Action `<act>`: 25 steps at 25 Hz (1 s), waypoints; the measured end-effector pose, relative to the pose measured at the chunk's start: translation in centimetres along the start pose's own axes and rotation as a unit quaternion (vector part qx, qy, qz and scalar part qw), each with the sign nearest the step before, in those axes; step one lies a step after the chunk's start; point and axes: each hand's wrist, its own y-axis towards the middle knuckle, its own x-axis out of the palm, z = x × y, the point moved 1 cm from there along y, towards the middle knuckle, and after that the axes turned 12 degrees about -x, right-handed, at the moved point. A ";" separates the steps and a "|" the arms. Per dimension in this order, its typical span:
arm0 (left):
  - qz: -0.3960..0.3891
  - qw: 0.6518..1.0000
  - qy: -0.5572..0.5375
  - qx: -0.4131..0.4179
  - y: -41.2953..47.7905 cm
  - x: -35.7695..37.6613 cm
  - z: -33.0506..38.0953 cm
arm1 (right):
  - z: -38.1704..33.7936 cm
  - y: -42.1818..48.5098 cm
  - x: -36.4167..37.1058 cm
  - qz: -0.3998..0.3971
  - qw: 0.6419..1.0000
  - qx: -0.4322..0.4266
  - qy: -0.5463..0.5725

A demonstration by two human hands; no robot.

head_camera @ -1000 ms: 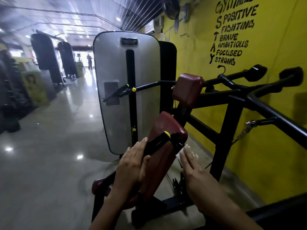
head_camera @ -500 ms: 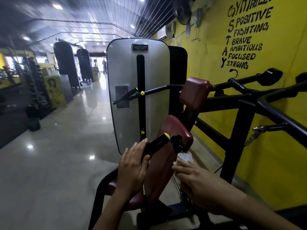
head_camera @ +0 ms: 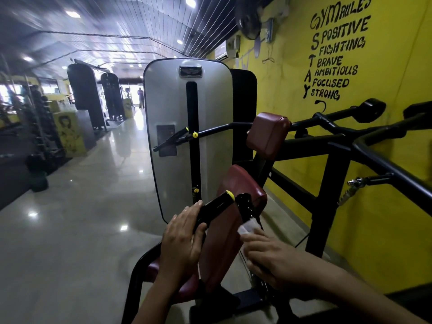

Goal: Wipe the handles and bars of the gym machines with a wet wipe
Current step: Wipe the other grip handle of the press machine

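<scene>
White wet wipe (head_camera: 249, 226) sticks out past fingers (head_camera: 253, 239) of right hand (head_camera: 273, 260).

Left hand (head_camera: 182, 239), right hand (head_camera: 268, 253) bare; left forearm (head_camera: 156, 300), right forearm (head_camera: 339, 288) bare to frame edge.

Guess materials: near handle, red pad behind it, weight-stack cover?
Handle: black, low sheen, probably rubber or foam grip; yellow end cap looks plastic. Pad: maroon vinyl or leather-like upholstery, soft sheen, rounded edges. Cover: smooth silver-grey panel with dull reflections; painted metal or plastic, cannot tell.
</scene>
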 end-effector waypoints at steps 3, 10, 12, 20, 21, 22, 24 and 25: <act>0.000 1.000 -0.005 -0.002 0.0 0.2 -0.1 | -0.4 -0.9 -0.3 0.024 0.993 0.093 0.071; -0.002 1.000 -0.017 0.005 0.0 0.0 0.1 | 1.7 4.1 -0.6 0.191 0.930 0.252 0.188; -0.007 1.000 -0.021 0.005 -0.1 0.0 -0.1 | 0.6 2.8 -0.4 0.202 0.920 0.275 0.194; -0.023 0.999 -0.034 -0.003 -0.1 -0.1 -0.3 | -0.3 3.2 -0.4 0.127 0.946 0.260 0.147; -0.028 0.999 -0.035 -0.005 -0.2 -0.2 -0.2 | 0.3 3.6 -0.6 0.118 0.956 0.242 0.116; -0.032 0.999 -0.033 -0.008 -0.3 -0.3 -0.2 | 0.9 3.7 -0.6 0.103 0.966 0.223 0.079; -0.045 0.999 -0.021 -0.009 -0.5 -0.6 -0.1 | 0.6 3.1 -0.6 0.078 0.980 0.184 0.023; -0.058 0.998 -0.021 -0.012 -0.7 -0.9 -0.2 | -0.1 2.4 -0.5 0.069 0.984 0.164 0.017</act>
